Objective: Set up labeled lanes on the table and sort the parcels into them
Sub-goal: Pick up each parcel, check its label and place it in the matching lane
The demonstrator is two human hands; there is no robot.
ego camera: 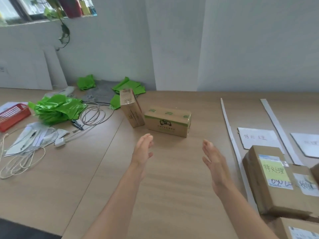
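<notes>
Several loose things crowd the left of the frame: a red basket [13, 116] at the edge, a heap of green plastic bags [57, 108] to its right, coiled cables [95, 112] beside the heap, and white papers [31, 137] with a small white adapter [60, 142] lower down. All of them lie on the wooden table [172, 195].

Left of centre, a tall narrow box [132, 110] stands on end and tilts slightly. Just to its right, close or touching at the near corner, a green-taped box [168, 122] lies flat on its long side.

Below that box in the frame, the left hand [142, 152] is held on edge with straight fingers and an inward palm, gripping nothing. Its fingertips are near the box's lower left corner, not touching it. The right hand [213, 161] mirrors it, fingers straight and empty, with its fingertips below the box's right end and a little apart from it. The box sits just above the gap between the two hands.

Farther right, a thin white strip [230, 133] runs down the table, and a wider white strip [279, 130] runs alongside it. A white label card [259, 138] with handwriting lies between them, and a second card [307, 144] lies at the right edge. Below the first card lies a brown parcel [255, 180] bearing a yellow note, well apart from the right hand. Another parcel [283, 228] shows in the lower right corner.
</notes>
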